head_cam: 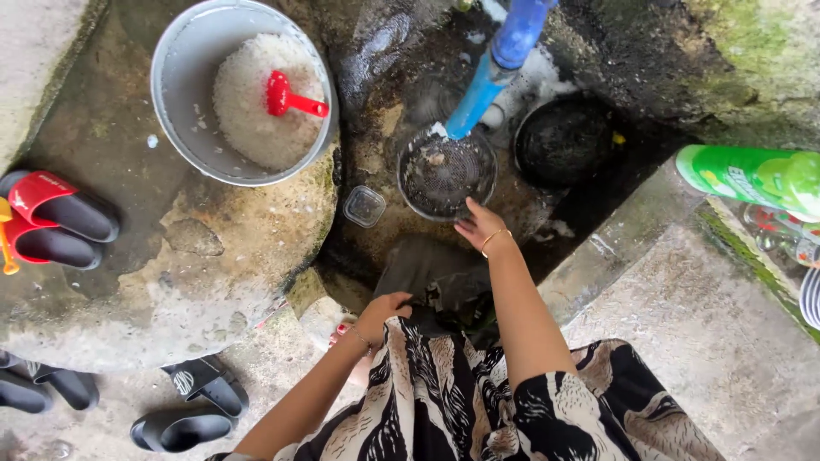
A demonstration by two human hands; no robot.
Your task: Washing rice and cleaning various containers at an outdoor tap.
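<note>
The blue hose point(504, 60) runs out of the top edge, so its source is cut off; its lower end meets the sieve point(446, 173), where white foam hides the nozzle. What lies inside the sieve's dark mesh is hard to make out. The black pan point(561, 141) beside it sits in shadow and its contents cannot be told. The green bottle point(752, 177) is cut off at the right edge, as are the black sandals point(184, 410) near the bottom left.

The sieve rests in a wet sunken drain hollow, hemmed by the raised stone ledge point(213, 256) on the left and concrete steps point(649, 282) on the right. A small clear tub point(365, 206) sits just left of it. Open room lies on the ledge below the grey basin point(184, 94), which holds white rice point(256, 111) and a red scoop point(290, 100).

The right hand point(480, 229) is open, fingers spread, its tips touching the sieve's near rim. The left hand point(384, 309) is closed on a fold of dark cloth point(453, 294) at the lap, well apart from the sieve. Red sandals point(51, 218) lie at the far left.
</note>
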